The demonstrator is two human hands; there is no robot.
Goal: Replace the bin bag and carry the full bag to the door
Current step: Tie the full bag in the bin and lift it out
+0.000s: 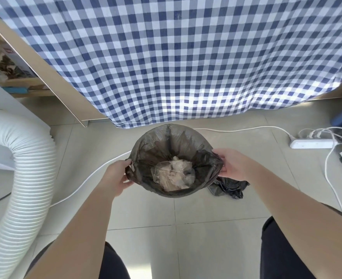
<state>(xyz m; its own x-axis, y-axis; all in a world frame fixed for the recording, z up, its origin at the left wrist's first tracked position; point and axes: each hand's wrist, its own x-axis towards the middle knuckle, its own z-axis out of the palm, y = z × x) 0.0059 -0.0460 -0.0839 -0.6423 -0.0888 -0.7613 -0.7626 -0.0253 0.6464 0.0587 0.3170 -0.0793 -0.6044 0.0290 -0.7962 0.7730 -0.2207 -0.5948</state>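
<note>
At the centre of the frame, a dark bin bag [166, 150] stands open on the pale tiled floor [202, 238], its mouth spread into a rough circle just below the hem of a blue-and-white checked cloth [176, 57] that fills the upper half of the picture. Inside the bag lies a crumpled clear wrapper of pale rubbish [174, 175]. The person's left hand [116, 177] is closed on the bag's left rim, fingers pinching the plastic; the right hand [229, 164] grips the right rim the same way, thumb over the edge. Just right of the bag, touching its lower side, a second black bag [229, 188] lies bunched on the floor. A white ribbed hose [23, 178] curves down the left of the frame, and a white power strip [311, 143] sits at the right edge, its cable [236, 130] trailing behind the bag.
</note>
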